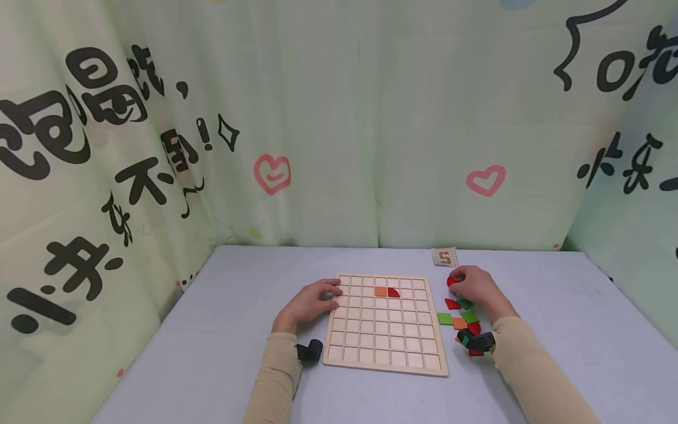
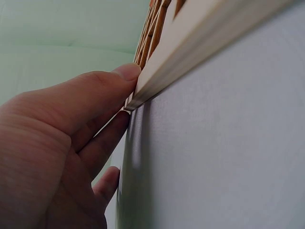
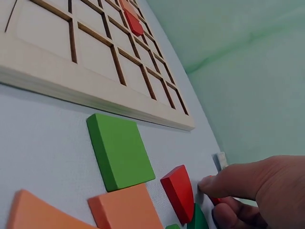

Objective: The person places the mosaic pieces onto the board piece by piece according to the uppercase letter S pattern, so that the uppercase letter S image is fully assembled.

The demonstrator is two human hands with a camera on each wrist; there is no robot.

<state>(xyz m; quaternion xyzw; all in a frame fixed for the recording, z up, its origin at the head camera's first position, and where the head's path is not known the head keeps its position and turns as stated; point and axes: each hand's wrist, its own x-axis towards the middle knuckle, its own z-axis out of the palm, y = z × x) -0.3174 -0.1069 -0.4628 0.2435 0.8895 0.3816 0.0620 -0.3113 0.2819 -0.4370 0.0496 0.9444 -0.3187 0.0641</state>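
A wooden grid board (image 1: 384, 324) lies on the table, with an orange square (image 1: 381, 291) and a red quarter-circle block (image 1: 394, 292) in neighbouring cells of an upper row. My left hand (image 1: 313, 303) rests at the board's left edge, thumb and fingertips against the frame, fingers fairly straight. Right of the board, my right hand (image 1: 473, 284) pinches a red block (image 1: 452, 281) between thumb and fingers, which hide much of its shape. Close by that hand lie a red curved block (image 3: 179, 193) and a dark green block (image 3: 197, 218).
Loose blocks lie right of the board, including a green square (image 1: 445, 318), an orange block (image 1: 459, 323) and several red and green ones. A small printed pattern card (image 1: 445, 257) is at the table's far side. A curtain (image 1: 371, 147) stands behind the table.
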